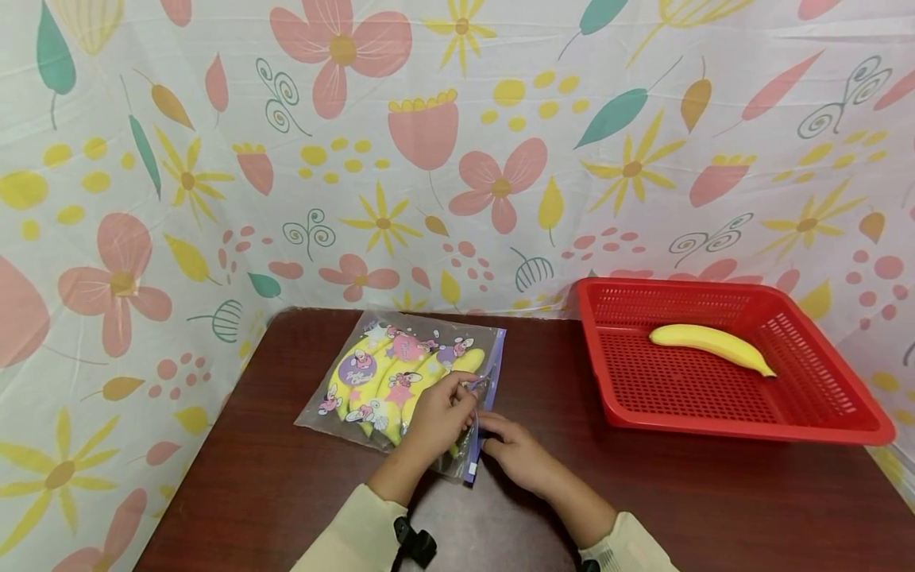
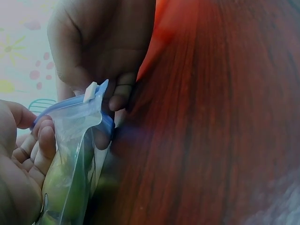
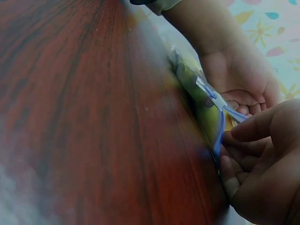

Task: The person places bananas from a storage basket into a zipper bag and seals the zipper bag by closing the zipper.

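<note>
Two hands meet at the zip bag (image 1: 400, 381) of bananas lying on your table (image 1: 286, 485), left of centre. Your left hand (image 1: 436, 417) pinches the bag's blue zipper edge; your right hand (image 1: 518, 453) pinches the same edge just beside it. To the right, well apart, a red basket (image 1: 822, 397) holds one banana (image 1: 711, 345). Bare table lies between them, and the flowered cloth (image 1: 457, 159) closes in the far edge.
</note>
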A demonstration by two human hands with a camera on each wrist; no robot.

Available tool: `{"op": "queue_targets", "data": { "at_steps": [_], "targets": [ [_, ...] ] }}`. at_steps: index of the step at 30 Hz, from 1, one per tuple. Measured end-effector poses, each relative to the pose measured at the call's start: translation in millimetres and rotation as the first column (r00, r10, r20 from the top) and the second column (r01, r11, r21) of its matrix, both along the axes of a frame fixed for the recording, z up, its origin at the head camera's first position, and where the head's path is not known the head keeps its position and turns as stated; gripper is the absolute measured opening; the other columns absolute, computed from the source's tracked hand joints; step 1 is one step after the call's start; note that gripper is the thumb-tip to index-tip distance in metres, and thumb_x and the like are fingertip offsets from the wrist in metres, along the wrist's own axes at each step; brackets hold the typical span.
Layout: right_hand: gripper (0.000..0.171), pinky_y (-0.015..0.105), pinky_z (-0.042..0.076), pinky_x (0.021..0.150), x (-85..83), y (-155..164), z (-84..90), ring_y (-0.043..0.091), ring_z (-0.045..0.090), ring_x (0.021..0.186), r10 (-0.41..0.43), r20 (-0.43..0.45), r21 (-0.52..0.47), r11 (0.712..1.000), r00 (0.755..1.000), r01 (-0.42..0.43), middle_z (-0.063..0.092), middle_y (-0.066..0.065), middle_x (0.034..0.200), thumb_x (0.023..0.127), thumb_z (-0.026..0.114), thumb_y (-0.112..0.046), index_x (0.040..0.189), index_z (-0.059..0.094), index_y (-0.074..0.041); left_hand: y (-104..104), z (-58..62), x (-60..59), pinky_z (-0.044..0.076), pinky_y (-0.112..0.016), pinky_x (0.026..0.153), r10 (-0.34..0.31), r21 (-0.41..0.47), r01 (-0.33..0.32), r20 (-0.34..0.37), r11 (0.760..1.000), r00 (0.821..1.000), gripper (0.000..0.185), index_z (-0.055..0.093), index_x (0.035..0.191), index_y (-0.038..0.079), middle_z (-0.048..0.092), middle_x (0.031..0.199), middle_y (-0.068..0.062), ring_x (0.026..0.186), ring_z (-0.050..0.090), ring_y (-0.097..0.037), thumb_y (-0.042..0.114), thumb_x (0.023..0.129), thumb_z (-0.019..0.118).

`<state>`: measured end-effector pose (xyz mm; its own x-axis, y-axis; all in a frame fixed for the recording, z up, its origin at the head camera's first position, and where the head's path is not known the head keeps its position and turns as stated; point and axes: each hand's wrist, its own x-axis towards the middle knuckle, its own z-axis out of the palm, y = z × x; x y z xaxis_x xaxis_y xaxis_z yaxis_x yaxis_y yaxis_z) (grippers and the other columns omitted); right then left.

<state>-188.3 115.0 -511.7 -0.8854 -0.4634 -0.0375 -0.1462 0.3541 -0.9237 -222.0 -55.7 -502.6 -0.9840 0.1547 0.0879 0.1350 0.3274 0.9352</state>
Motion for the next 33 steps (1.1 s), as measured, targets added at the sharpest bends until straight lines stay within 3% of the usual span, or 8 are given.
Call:
{"op": "queue_targets", "data": {
  "at_steps": [10, 12, 14, 17, 19, 25, 27, 33],
  "targets": [
    [0.035, 0.028, 0.039, 0.11, -1.1, 2, 2.7, 0.029, 0.052, 0.135, -0.026, -0.013, 0.006, 1.0, 1.0, 0.026, 0.06, 0.014, 0.142, 0.096, 0.056, -0.005, 0.129, 0.068, -0.005, 0, 0.8, 0.4, 0.053, -0.026, 0.053, -0.013, 0.014, 0.013, 0.015, 1.0, 1.0, 0.027, 0.068, 0.123, 0.013, 0.066, 0.075, 0.0, 0.057, 0.061, -0.007, 0.015, 0.098, 0.061],
    [0.035, 0.024, 0.045, 0.099, -0.8, 3, 5.3, 0.023, 0.059, 0.121, -0.033, -0.006, 0.004, 0.999, 0.999, 0.033, 0.063, 0.013, 0.136, 0.096, 0.058, -0.007, 0.13, 0.067, -0.005, 0, 1.1, 0.5, 0.054, -0.026, 0.054, -0.012, 0.019, 0.011, 0.022, 1.0, 1.0, 0.027, 0.068, 0.124, 0.014, 0.066, 0.075, 0.0, 0.057, 0.061, -0.007, 0.016, 0.098, 0.06],
    [0.034, 0.022, 0.049, 0.08, -0.2, 4, 8.2, 0.016, 0.063, 0.096, -0.048, 0.024, -0.011, 0.999, 0.999, 0.048, 0.068, 0.013, 0.118, 0.096, 0.059, -0.009, 0.129, 0.067, -0.005, -1, 1.5, 0.7, 0.055, -0.027, 0.055, -0.011, 0.027, 0.01, 0.031, 1.0, 0.999, 0.027, 0.068, 0.124, 0.014, 0.066, 0.075, 0.0, 0.058, 0.061, -0.007, 0.016, 0.098, 0.06],
    [0.035, 0.021, 0.042, 0.057, 0.5, 4, 11.8, 0.007, 0.051, 0.064, -0.062, 0.082, -0.034, 0.997, 0.995, 0.065, 0.062, 0.008, 0.087, 0.096, 0.059, -0.009, 0.13, 0.065, -0.003, -1, 2.7, 1.3, 0.056, -0.027, 0.055, -0.014, 0.042, 0.012, 0.045, 0.999, 0.999, 0.026, 0.068, 0.124, 0.013, 0.066, 0.076, -0.001, 0.058, 0.061, -0.008, 0.017, 0.099, 0.059],
    [0.035, 0.021, 0.039, 0.051, 0.6, 5, 12.9, 0.005, 0.045, 0.055, -0.064, 0.104, -0.047, 0.997, 0.993, 0.069, 0.059, 0.007, 0.079, 0.096, 0.057, -0.008, 0.13, 0.064, -0.002, -1, 3.3, 1.5, 0.056, -0.028, 0.056, -0.014, 0.045, 0.012, 0.05, 0.999, 0.999, 0.026, 0.068, 0.124, 0.013, 0.066, 0.076, -0.001, 0.058, 0.061, -0.008, 0.017, 0.099, 0.059],
    [0.033, 0.023, 0.049, 0.06, -0.9, 9, 12.9, 0.013, 0.061, 0.079, -0.059, 0.071, -0.042, 0.997, 0.996, 0.062, 0.071, 0.019, 0.113, 0.097, 0.052, -0.003, 0.128, 0.064, -0.002, 0, 3.8, 1.7, 0.057, -0.028, 0.056, -0.014, 0.031, 0.012, 0.056, 0.999, 0.998, 0.027, 0.068, 0.124, 0.014, 0.067, 0.076, -0.001, 0.059, 0.062, -0.009, 0.02, 0.1, 0.059],
    [0.03, 0.024, 0.05, 0.062, -1.6, 11, 13.4, 0.015, 0.062, 0.084, -0.06, 0.065, -0.033, 0.998, 0.996, 0.063, 0.07, 0.02, 0.113, 0.098, 0.053, -0.004, 0.125, 0.065, -0.002, 0, 4.1, 1.7, 0.057, -0.028, 0.056, -0.013, 0.028, 0.012, 0.056, 1.0, 0.998, 0.027, 0.068, 0.124, 0.015, 0.067, 0.077, -0.002, 0.059, 0.062, -0.01, 0.021, 0.1, 0.058],
    [0.023, 0.029, 0.049, 0.053, -0.8, 16, 22.5, 0.019, 0.06, 0.071, -0.073, 0.088, -0.017, 0.997, 0.993, 0.074, 0.068, 0.021, 0.106, 0.099, 0.055, -0.009, 0.119, 0.067, -0.005, 0, 3.4, 1.6, 0.057, -0.029, 0.056, -0.009, 0.019, 0.008, 0.053, 1.0, 0.999, 0.025, 0.068, 0.122, 0.018, 0.067, 0.077, -0.002, 0.06, 0.063, -0.01, 0.022, 0.099, 0.058]
  ]
}}
